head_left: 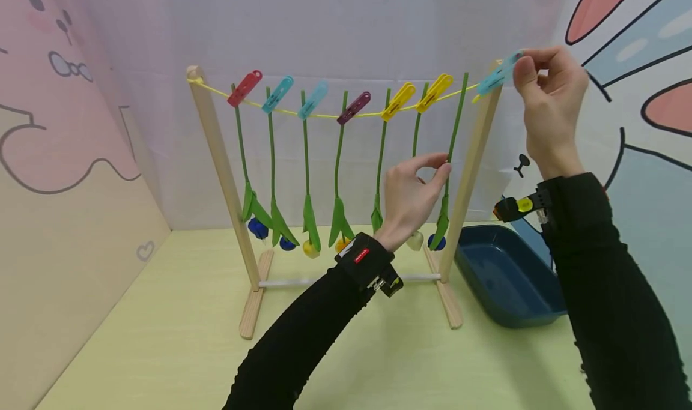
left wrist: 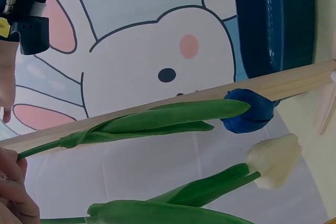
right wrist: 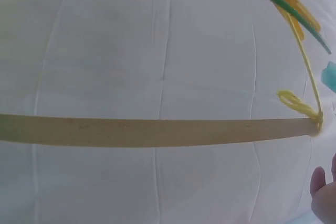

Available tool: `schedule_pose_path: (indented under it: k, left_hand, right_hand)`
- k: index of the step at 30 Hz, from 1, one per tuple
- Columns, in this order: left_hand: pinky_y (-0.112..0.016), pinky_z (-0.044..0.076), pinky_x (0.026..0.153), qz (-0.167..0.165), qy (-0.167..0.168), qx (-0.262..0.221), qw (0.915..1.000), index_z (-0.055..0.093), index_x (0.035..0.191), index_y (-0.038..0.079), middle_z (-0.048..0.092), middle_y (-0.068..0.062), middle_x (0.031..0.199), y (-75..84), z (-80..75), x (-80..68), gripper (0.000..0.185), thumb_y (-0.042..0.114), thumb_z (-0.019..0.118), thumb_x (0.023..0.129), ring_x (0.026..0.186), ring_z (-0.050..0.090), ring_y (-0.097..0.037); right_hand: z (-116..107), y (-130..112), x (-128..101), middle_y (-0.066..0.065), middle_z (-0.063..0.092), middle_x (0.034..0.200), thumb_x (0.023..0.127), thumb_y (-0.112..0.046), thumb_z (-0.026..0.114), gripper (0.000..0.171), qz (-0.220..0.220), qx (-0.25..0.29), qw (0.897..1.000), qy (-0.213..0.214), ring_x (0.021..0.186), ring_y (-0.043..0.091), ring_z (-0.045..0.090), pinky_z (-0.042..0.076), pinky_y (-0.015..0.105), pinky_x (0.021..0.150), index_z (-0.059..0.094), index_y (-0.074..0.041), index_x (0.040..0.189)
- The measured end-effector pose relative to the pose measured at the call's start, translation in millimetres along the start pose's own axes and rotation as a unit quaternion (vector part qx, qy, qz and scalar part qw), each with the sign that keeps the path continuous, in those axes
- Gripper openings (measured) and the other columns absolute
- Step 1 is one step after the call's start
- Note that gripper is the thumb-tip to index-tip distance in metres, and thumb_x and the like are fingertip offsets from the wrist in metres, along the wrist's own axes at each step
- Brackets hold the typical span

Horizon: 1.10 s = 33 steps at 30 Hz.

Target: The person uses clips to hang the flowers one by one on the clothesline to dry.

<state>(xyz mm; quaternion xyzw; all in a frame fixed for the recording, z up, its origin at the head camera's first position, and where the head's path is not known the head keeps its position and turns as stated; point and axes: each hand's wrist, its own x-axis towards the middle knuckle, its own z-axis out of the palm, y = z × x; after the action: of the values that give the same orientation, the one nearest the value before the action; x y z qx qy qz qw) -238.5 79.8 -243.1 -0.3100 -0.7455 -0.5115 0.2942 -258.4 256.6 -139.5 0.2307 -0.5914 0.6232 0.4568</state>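
My left hand (head_left: pixel 412 192) pinches the stem of the seventh tulip (head_left: pixel 453 135), rightmost on the wooden rack (head_left: pixel 216 152). My right hand (head_left: pixel 548 98) pinches a light blue clip (head_left: pixel 498 75) at the string's (head_left: pixel 324 115) right end. Six more clips hold six stems. One blue tray (head_left: pixel 503 278) sits right.

A pale yellow-green table (head_left: pixel 178 338) carries two things — a wooden rack (head_left: pixel 250 305), a blue tray (head_left: pixel 505 278).
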Motion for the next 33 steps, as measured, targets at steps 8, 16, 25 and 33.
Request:
schedule_pose_path:
  k: [8,16,25,33]
  left_hand:
    - [-0.014,0.051,0.084,-0.015,0.01,0.015,0.9997,0.074,0.117,0.005,0.078,-0.009,0.107,0.2,4.4,9.8,0.023,0.014,0.065,0.098,0.095,0.073,-0.019]
    - [-0.017,0.05,0.09,-0.02,0.014,0.012,0.9996,0.075,0.116,0.003,0.078,-0.01,0.107,0.0,6.7,13.2,0.023,0.013,0.066,0.098,0.099,0.072,-0.021]
    - [-0.018,0.049,0.096,-0.017,0.011,0.01,0.9997,0.074,0.117,0.003,0.078,-0.011,0.108,3.8,10.8,16.2,0.023,0.014,0.065,0.099,0.101,0.072,-0.021]
    - [-0.016,0.049,0.095,-0.02,0.009,0.019,0.9996,0.075,0.116,0.004,0.078,-0.009,0.107,3.3,11.3,17.3,0.022,0.013,0.065,0.098,0.101,0.072,-0.02]
  right_hand:
    - [4,-1,13,-0.003,0.059,0.079,0.095,-0.004,0.066,0.02,0.027,0.003,1.0,0.011,0.084,0.013,0.049,0.037,0.022,0.076,0.071,-0.015,0.079]
    - [11,-2,21,0.0,0.062,0.078,0.092,-0.005,0.07,0.018,0.072,0.042,0.996,0.028,0.088,0.014,0.049,0.039,0.023,0.081,0.069,-0.005,0.073]
    - [13,-3,21,-0.003,0.059,0.072,0.091,-0.003,0.071,0.02,0.105,0.037,0.994,0.013,0.086,0.012,0.046,0.03,0.023,0.098,0.069,-0.002,0.071]
    - [16,-3,18,-0.001,0.06,0.072,0.09,-0.005,0.073,0.019,0.138,0.045,0.989,0.009,0.092,0.012,0.05,0.036,0.023,0.096,0.071,-0.003,0.072]
